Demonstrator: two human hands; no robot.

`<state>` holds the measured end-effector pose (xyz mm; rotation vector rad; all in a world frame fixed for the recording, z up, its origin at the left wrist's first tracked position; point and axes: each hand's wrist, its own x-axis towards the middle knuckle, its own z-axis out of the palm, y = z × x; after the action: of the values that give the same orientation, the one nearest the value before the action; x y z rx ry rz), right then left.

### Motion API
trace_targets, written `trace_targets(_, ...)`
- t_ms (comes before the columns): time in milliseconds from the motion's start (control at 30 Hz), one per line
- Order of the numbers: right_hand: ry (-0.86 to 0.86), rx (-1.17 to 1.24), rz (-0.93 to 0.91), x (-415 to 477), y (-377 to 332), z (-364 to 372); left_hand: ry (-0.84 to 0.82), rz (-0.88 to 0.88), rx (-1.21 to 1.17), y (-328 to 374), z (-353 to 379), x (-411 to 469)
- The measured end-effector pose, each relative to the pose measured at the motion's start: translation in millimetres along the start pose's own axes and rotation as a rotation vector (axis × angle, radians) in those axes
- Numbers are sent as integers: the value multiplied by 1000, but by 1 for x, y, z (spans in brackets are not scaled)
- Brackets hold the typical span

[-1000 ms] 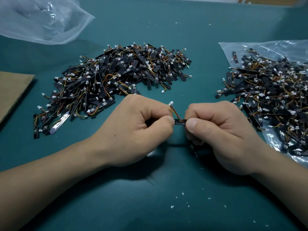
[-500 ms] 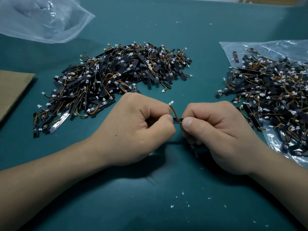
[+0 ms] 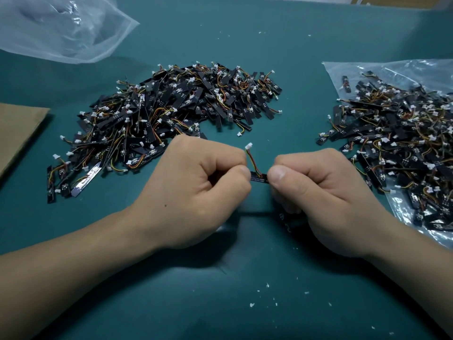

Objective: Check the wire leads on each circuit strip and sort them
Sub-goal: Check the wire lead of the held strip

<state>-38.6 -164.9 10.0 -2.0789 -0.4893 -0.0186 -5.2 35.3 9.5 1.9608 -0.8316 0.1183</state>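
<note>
A small black circuit strip (image 3: 259, 179) is held level between my two hands above the teal mat. My left hand (image 3: 196, 192) pinches its left end between thumb and curled fingers. My right hand (image 3: 318, 192) pinches its right end the same way. Red, orange and dark wire leads (image 3: 252, 161) rise from the strip to a white connector (image 3: 248, 146). Most of the strip is hidden inside my fingers. A big heap of like strips (image 3: 171, 114) lies behind my left hand. Another heap (image 3: 397, 143) lies on a clear plastic bag at the right.
The clear bag (image 3: 404, 69) under the right heap reaches the frame's right edge. A second, crumpled clear bag (image 3: 61, 28) lies at the far left. A brown cardboard sheet (image 3: 17, 133) sits at the left edge. White scraps (image 3: 267, 285) dot the teal mat (image 3: 245, 278) in front of me.
My hands have drawn slightly apart, so a bit more of the strip shows between the thumbs. The piles have not moved.
</note>
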Motion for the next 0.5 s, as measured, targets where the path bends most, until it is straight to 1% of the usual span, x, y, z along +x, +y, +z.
trace_targets(67, -3, 32, -21, 0, 1, -1, 24, -3, -30, -2, 0, -1)
trace_targets(100, 41, 57, -40, 0, 2, -1, 67, -23, -79, -3, 1, -2)
trace_targets(167, 242, 133, -96, -1, 4, 0, 182, -104, -216, -5, 0, 0)
trace_targets(200, 355, 198, -111, -1, 4, 0, 225, -138, -236, -7, 1, 2)
trace_targets(233, 436, 267, -104, 0, 5, -1, 248, -160, -214, -8, 1, 3)
trace_targets(267, 474, 311, -77, 1, 6, -1, 253, -172, -171, -9, 2, 4)
trace_targets(300, 471, 314, -40, 2, 8, 0, 247, -177, -115, -10, 2, 5)
trace_targets(367, 395, 229, 12, 4, 11, 0, 220, -158, 45, -9, 3, 5)
trace_targets(500, 244, 78, 30, 2, 9, 3, 90, -109, 373, -5, 4, 1)
